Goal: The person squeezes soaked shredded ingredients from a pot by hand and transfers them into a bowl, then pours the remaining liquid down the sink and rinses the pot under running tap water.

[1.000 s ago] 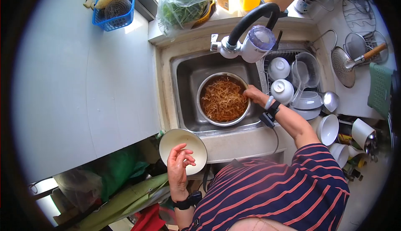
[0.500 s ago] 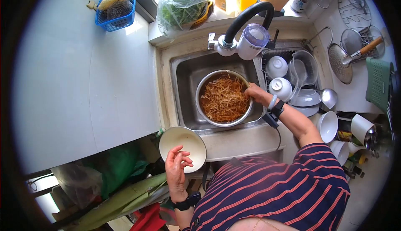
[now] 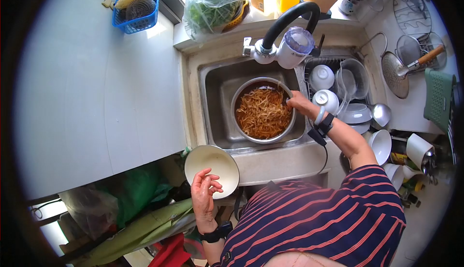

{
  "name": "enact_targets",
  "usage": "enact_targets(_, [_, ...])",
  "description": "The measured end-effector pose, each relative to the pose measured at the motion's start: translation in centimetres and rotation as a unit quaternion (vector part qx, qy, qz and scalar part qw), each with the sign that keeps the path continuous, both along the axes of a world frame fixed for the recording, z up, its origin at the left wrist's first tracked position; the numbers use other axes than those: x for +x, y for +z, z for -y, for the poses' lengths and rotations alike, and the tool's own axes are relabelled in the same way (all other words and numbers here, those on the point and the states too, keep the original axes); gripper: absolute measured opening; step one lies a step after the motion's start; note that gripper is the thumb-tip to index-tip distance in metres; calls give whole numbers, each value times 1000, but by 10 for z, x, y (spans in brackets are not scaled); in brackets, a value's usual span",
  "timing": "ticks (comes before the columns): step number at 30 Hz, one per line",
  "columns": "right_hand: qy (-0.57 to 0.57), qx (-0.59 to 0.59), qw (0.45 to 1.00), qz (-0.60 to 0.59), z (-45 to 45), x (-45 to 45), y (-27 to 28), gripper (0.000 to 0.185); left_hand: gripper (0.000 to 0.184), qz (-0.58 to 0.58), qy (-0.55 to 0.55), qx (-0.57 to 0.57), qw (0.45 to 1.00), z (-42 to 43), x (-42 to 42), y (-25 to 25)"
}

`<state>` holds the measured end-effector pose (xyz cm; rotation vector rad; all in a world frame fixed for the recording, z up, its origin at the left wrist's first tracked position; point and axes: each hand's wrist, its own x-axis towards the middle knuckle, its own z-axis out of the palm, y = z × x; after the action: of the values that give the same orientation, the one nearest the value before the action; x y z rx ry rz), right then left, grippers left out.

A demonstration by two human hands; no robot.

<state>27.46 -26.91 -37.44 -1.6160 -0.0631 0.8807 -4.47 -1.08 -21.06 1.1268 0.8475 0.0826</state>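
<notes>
Plainly, one long pale desk [image 3: 87, 102] is taking up the most room, running along the left of one metal sink [image 3: 220, 117]. Beside the sink, on its right, one wire dish rack [image 3: 325, 60] is holding washed-up crockery. One faucet [image 3: 291, 57] with a black hose is leaning out over the sink's far edge. One metal bowl [image 3: 234, 115] is sitting inside the sink, towards its right side, and is carrying brown liquid and shreds. One cream bowl [image 3: 220, 160] is resting in front of the sink, near the desk's corner. One blue basket [image 3: 140, 24] is standing on the desk at its far end. The left hand [image 3: 205, 188] is hovering over the cream bowl's near edge, loosely half spread with fingers bending and gripping nothing; whether it is touching that bowl, I cannot tell. The right hand [image 3: 300, 103] is closing narrowly on the metal bowl's right rim. Two upturned white bowls [image 3: 321, 77] are drying in the rack. Smallest of all, the brown shreds [image 3: 263, 112] are heaping up inside the metal bowl, too many and too tangled for counting
</notes>
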Motion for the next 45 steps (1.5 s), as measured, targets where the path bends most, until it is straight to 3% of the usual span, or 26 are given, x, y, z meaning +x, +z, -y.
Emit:
enact_targets(6, [21, -42, 999, 11, 8, -8, 21, 33, 23, -1, 15, -5, 1000, 1, -7, -4])
enact_targets(11, [18, 4, 1000, 21, 13, -28, 57, 32, 23, 2, -1, -12, 1000, -1, -15, -9])
enact_targets(19, [-26, -33, 999, -18, 28, -78, 77, 22, 24, -35, -72, 114, 990, -22, -51, -17])
enact_targets(31, [-42, -64, 996, -36, 59, -159, 94, 33, 24, -71, -125, 142, 979, -48, -89, -40])
enact_targets(37, [-22, -29, 999, -24, 62, -178, 91, 48, 23, -92, -145, 164, 971, -49, -90, -40])
enact_targets(45, [-26, 17, 999, -33, 62, -188, 75, 53, 23, -104, -155, 168, 968, -53, -92, -43])
